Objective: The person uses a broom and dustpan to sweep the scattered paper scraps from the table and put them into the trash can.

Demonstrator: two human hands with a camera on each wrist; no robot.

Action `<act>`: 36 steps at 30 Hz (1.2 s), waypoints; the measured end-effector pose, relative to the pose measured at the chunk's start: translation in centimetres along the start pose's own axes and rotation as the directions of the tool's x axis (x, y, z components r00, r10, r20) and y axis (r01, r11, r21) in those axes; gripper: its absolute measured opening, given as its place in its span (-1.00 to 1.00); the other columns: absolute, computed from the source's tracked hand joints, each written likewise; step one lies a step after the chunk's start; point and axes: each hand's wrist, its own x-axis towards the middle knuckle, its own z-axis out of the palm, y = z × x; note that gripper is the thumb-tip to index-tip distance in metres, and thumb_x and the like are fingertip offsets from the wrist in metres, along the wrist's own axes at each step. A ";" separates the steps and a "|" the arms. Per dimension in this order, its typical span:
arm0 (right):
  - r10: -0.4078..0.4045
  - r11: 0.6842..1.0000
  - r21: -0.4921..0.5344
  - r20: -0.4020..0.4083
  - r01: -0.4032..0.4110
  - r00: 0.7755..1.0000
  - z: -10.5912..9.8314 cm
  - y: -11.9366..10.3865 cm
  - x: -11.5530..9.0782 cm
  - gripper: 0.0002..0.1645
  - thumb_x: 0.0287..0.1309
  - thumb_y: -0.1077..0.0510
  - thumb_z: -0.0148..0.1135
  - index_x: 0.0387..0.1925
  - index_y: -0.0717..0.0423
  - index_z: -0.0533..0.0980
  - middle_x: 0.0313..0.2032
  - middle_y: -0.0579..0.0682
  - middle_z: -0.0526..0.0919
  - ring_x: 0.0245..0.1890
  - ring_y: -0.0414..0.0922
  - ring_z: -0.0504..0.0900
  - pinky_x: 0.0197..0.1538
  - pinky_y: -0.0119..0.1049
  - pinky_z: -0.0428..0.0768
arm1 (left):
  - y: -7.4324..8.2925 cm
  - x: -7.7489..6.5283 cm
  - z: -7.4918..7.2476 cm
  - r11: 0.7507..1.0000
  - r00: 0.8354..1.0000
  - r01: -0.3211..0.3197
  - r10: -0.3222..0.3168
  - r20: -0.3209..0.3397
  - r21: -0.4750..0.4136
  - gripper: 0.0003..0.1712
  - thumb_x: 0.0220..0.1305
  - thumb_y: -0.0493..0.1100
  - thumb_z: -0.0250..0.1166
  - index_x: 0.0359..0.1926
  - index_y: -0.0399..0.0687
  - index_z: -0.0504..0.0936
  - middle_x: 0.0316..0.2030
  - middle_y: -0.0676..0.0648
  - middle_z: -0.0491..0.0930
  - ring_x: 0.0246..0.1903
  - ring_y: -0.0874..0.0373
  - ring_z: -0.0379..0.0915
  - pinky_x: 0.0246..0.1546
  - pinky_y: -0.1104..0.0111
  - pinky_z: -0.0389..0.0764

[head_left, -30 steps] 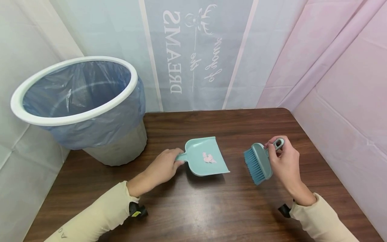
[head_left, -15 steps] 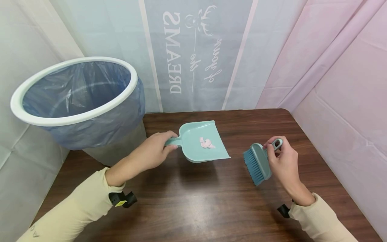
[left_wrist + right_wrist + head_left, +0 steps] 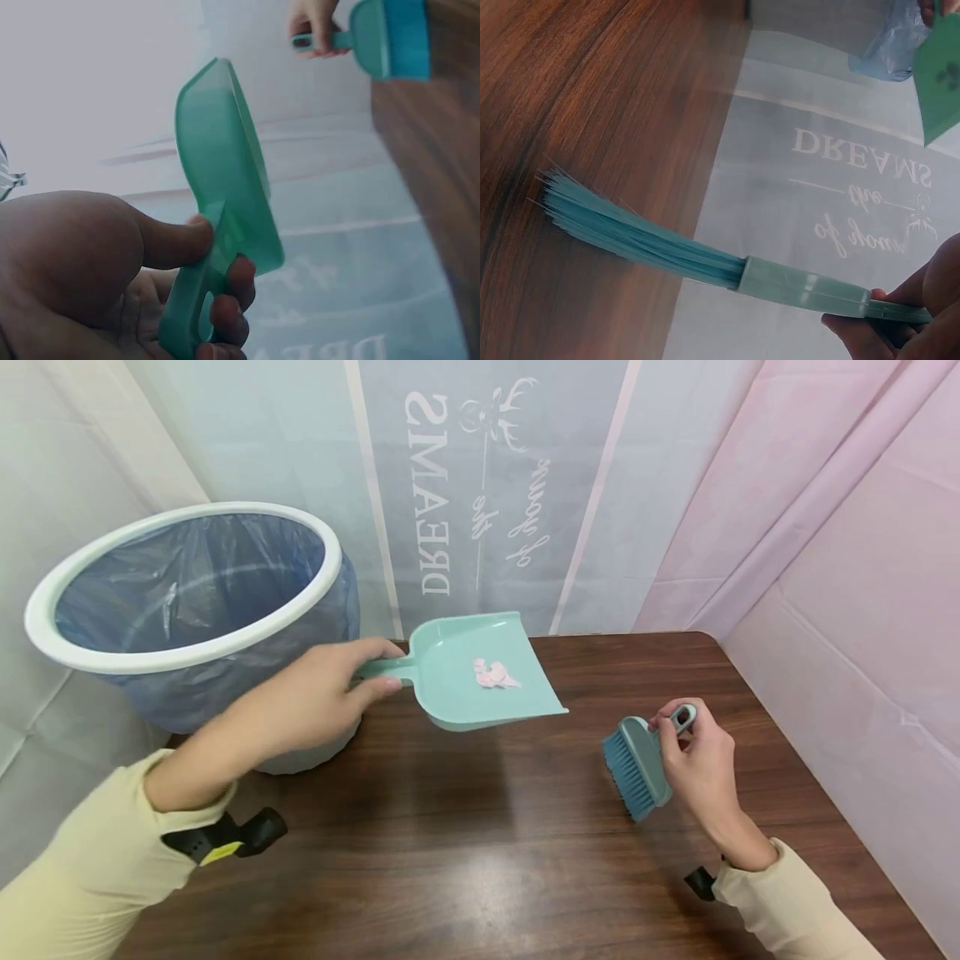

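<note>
My left hand [image 3: 311, 693] grips the handle of a mint-green dustpan [image 3: 457, 685], raised above the table with its flat lip pointing right. Several small pale pink scraps [image 3: 495, 674] lie on the pan. In the left wrist view the thumb and curled fingers wrap the handle of the dustpan [image 3: 225, 165]. At the right, my right hand [image 3: 701, 768] pinches the looped handle of a small teal hand brush [image 3: 641, 764]. Its bristles [image 3: 630, 229] hang over the wooden surface in the right wrist view.
A bin with a white rim [image 3: 330, 539] and a blue plastic liner [image 3: 225, 577] stands at the left, partly behind my left forearm. The dark wooden table [image 3: 465, 860] ends at a printed cloth backdrop [image 3: 487, 493]. Pale cloth walls [image 3: 885, 610] flank both sides.
My left hand has lifted the dustpan off the table and moved it up and left toward the bin, with the scraps still on it. The right hand and brush have barely moved.
</note>
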 end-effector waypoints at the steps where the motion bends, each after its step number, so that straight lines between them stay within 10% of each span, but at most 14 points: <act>1: -0.001 1.000 0.001 0.001 0.001 1.000 0.0 0.0 0.0 -0.92 0.20 0.31 0.14 -0.25 0.15 0.45 -0.42 0.01 0.65 -0.45 -0.42 0.57 -0.55 -0.64 0.41 | 0.1 -0.1 -0.7 1.000 1.000 -0.002 0.002 0.000 0.012 -0.68 0.36 -0.05 0.14 0.08 0.01 0.49 -0.19 0.03 0.59 -0.22 0.13 0.44 -0.15 0.20 0.42; 14: -0.013 0.999 0.031 0.004 0.013 1.000 0.3 -0.3 0.2 -0.93 0.21 0.33 0.11 -0.25 0.26 0.45 -0.43 0.06 0.65 -0.46 -0.37 0.57 -0.54 -0.64 0.40 | -0.5 -2.3 -7.4 0.978 0.997 0.069 -0.061 -0.044 0.196 -0.56 0.32 0.26 0.02 0.13 0.30 0.44 -0.17 0.08 0.57 -0.21 0.09 0.38 -0.20 0.14 0.37; 22: -0.013 1.000 0.018 0.004 0.013 1.000 0.2 -0.3 0.2 -0.93 0.21 0.33 0.12 -0.25 0.26 0.45 -0.43 0.04 0.65 -0.48 -0.35 0.57 -0.55 -0.63 0.40 | -8.0 -2.9 -12.0 0.942 0.980 0.132 -0.077 -0.186 0.308 -0.60 0.25 0.27 0.12 0.11 0.55 0.43 -0.21 0.12 0.57 -0.33 0.15 0.35 -0.47 0.32 0.36; 28: -0.016 1.000 0.004 0.010 0.016 1.000 0.2 -0.3 0.2 -0.93 0.22 0.33 0.10 -0.25 0.25 0.44 -0.43 0.03 0.65 -0.46 -0.39 0.56 -0.54 -0.64 0.40 | -15.1 -3.4 -14.6 0.974 0.945 0.113 -0.044 -0.325 0.197 -0.51 0.20 0.01 0.30 0.18 0.18 0.50 -0.38 0.05 0.66 -0.49 0.48 0.46 -0.59 0.66 0.36; 36: -0.009 1.000 0.000 0.011 0.009 1.000 0.1 -0.5 0.2 -0.94 0.21 0.34 0.10 -0.26 0.25 0.45 -0.43 0.01 0.65 -0.44 -0.46 0.53 -0.53 -0.64 0.40 | -15.9 -5.4 -16.8 0.962 0.908 0.264 -0.224 -0.354 0.068 -0.42 0.20 -0.04 0.32 0.18 -0.24 0.45 -0.56 0.67 0.38 -0.62 0.67 0.36 -0.70 0.68 0.35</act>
